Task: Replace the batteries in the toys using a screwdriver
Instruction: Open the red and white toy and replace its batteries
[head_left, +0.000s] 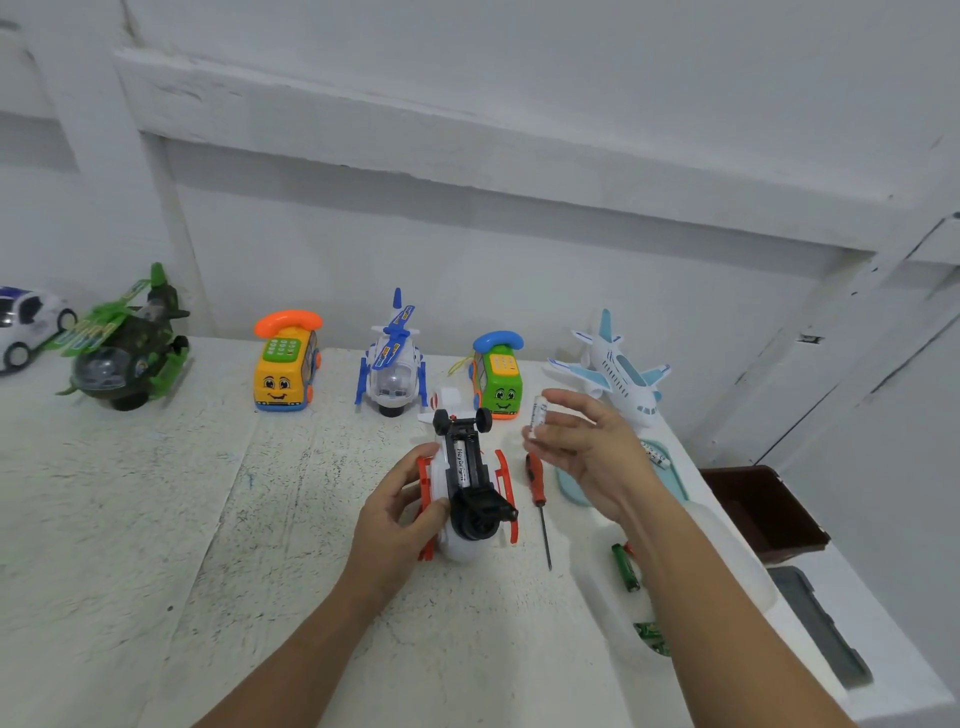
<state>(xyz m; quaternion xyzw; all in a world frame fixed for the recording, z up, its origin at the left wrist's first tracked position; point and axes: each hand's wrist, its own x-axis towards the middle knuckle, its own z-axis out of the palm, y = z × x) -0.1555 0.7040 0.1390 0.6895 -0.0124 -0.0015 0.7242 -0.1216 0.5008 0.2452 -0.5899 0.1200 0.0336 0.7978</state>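
While left hand (397, 512) grips the toy (470, 493), right hand (587, 441) pinches a battery (537, 415) nearby

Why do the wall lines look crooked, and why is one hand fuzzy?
In the head view the wide-angle lens makes the wall ledge slant; the right hand and its white battery are blurred, the left hand on the toy helicopter is sharper; light is soft, shadows faint.

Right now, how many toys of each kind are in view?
Helicopters: 3
Phone buses: 2
Planes: 1
Cars: 1
Total: 7
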